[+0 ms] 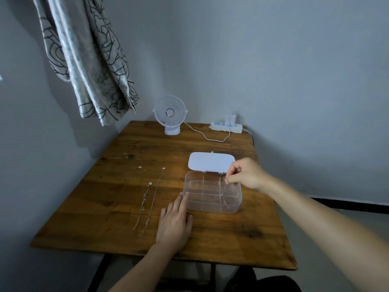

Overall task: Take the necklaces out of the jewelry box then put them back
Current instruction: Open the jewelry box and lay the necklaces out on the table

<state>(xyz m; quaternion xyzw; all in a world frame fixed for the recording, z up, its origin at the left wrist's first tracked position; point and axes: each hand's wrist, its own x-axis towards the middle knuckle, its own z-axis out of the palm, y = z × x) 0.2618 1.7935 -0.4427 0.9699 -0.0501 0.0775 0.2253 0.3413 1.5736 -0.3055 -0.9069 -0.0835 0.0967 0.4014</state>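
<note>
A clear plastic jewelry box [212, 206] with several compartments stands on the wooden table, its white lid [211, 161] folded back flat behind it. My right hand [245, 173] hovers over the box's right side, fingers pinched on a thin necklace [224, 187] that hangs down into a right compartment. My left hand [175, 221] rests flat on the table, fingertips touching the box's front left corner. Two long chains with round pendants, one necklace [144, 204] and another necklace [154, 199], lie stretched out left of the box. Fainter chains lie further left.
A small white fan [170, 114] stands at the table's back edge, its cord running to a white power strip [226, 126] at the back right. A patterned curtain [88, 60] hangs at the left. Small jewelry bits [140, 167] lie near the left chains.
</note>
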